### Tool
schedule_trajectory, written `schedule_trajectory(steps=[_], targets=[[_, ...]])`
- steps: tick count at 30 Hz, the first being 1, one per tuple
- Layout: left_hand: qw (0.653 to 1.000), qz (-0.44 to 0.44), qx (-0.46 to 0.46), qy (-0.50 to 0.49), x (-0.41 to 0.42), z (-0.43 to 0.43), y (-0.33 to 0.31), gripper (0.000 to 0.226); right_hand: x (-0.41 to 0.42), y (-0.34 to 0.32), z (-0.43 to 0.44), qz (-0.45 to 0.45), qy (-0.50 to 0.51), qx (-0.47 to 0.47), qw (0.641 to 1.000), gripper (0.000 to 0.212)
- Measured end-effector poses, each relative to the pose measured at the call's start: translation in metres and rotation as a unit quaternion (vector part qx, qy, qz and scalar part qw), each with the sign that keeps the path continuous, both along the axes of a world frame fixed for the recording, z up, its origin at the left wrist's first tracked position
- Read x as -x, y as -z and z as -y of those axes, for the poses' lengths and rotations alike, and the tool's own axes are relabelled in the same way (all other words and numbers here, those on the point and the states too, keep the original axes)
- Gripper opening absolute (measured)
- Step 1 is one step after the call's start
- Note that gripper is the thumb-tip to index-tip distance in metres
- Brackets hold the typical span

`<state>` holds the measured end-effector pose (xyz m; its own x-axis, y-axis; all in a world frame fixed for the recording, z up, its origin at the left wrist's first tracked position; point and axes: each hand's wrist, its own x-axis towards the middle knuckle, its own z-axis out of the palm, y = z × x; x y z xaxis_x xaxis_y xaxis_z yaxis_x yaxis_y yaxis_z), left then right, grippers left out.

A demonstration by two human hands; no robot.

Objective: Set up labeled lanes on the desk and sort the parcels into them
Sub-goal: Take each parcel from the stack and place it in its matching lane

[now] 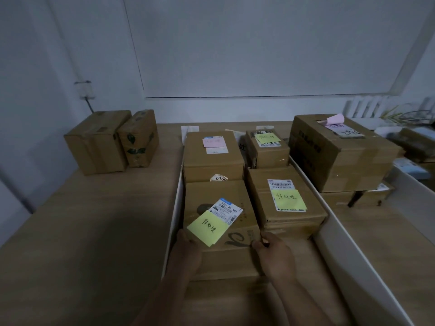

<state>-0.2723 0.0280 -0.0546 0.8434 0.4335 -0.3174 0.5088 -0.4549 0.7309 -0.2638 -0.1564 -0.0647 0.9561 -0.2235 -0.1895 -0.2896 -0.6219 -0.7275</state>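
Observation:
A cardboard parcel (235,231) with a shipping label and a yellow sticky note (208,228) sits at the near end of the middle lane. My left hand (188,252) holds its near left corner; my right hand (273,252) grips its near right corner. Behind it stands a parcel with a pink note (213,154). To the right lie a parcel with a yellow note (286,208) and a smaller one behind it (268,148). White strips (175,208) (334,234) mark the lane edges.
Two unlabeled parcels (98,142) (138,137) stand at the far left of the wooden desk (82,231). A large box with a pink note (341,151) sits on other boxes in the right lane. Clutter lies at the far right edge.

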Motion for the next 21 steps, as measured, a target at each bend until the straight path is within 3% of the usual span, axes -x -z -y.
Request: schedule_trajectory(steps=[9, 13, 16, 21], targets=[[0.999, 0.051, -0.011, 0.01, 0.007, -0.001, -0.022, 0.05, 0.003, -0.027, -0.011, 0.03, -0.013, 0.053, 0.998, 0.047], [0.995, 0.096, 0.01, 0.025, 0.015, -0.014, -0.043, 0.048, 0.003, -0.05, -0.035, 0.084, -0.036, 0.057, 0.994, 0.037], [0.987, 0.157, 0.014, 0.016, 0.02, -0.032, -0.061, 0.028, 0.007, -0.063, -0.062, 0.112, -0.043, 0.033, 0.992, 0.036], [0.975, 0.216, 0.03, -0.028, 0.028, -0.099, -0.073, 0.04, 0.011, -0.084, -0.12, 0.149, -0.052, 0.031, 0.987, 0.042]])
